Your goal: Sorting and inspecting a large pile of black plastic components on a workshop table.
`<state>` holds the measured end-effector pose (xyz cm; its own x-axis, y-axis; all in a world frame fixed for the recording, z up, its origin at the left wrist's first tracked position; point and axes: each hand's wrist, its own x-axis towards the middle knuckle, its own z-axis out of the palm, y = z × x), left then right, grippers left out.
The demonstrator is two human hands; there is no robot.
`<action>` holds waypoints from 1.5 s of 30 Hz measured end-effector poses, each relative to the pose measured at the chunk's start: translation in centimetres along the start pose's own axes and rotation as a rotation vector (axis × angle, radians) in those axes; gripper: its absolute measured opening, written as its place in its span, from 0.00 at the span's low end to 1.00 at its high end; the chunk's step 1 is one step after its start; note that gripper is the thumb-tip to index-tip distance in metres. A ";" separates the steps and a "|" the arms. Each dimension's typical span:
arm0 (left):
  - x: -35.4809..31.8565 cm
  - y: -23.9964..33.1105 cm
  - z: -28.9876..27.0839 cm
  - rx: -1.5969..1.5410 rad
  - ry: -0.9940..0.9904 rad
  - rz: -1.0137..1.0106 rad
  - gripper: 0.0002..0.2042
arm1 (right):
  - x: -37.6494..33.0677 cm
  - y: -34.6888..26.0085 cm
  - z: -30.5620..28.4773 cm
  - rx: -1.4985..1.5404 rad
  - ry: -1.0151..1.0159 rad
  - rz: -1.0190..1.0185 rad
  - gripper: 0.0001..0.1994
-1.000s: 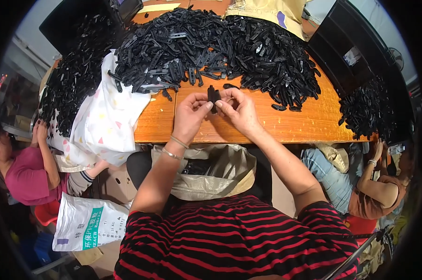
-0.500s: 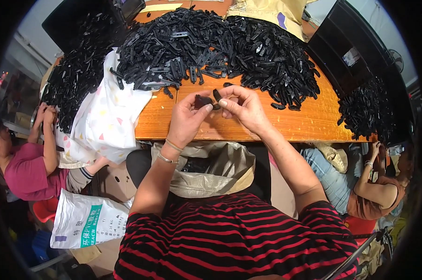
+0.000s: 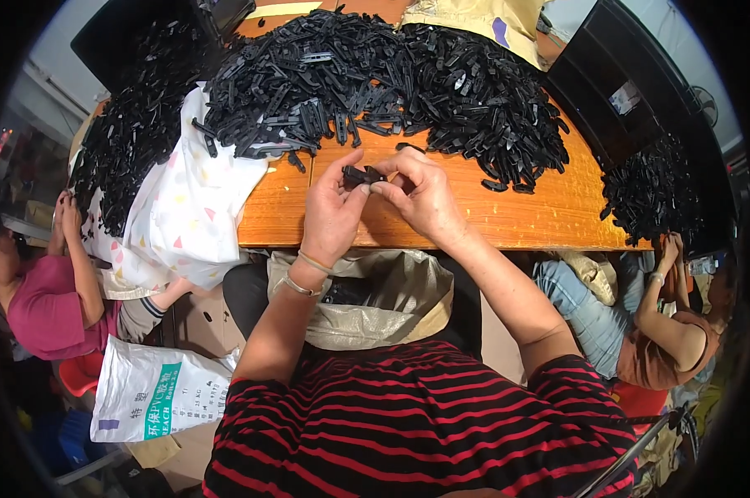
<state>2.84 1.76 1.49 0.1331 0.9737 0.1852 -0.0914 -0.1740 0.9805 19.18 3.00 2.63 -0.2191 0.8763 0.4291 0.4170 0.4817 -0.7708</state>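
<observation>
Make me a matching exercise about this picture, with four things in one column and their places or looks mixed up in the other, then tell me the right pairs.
Things
1. Left hand
2. Black piece
3. Cloth
4. Beige sack

Places and looks
A. White, with small coloured shapes
B. Open, in front of the striped shirt
C. Bands at its wrist
D. Held between the left hand and the right hand

Pairs: 1-C; 2-D; 3-A; 4-B
</observation>
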 end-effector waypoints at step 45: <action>9.7 -3.6 -3.4 1.101 0.052 0.282 0.09 | 4.5 8.5 -0.7 -0.791 -0.207 -0.076 0.11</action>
<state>1.14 12.28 -0.46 0.2018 0.8798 0.4305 0.8084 -0.3977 0.4339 22.33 11.03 -1.63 -0.3979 0.8630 0.3114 0.8762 0.4581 -0.1499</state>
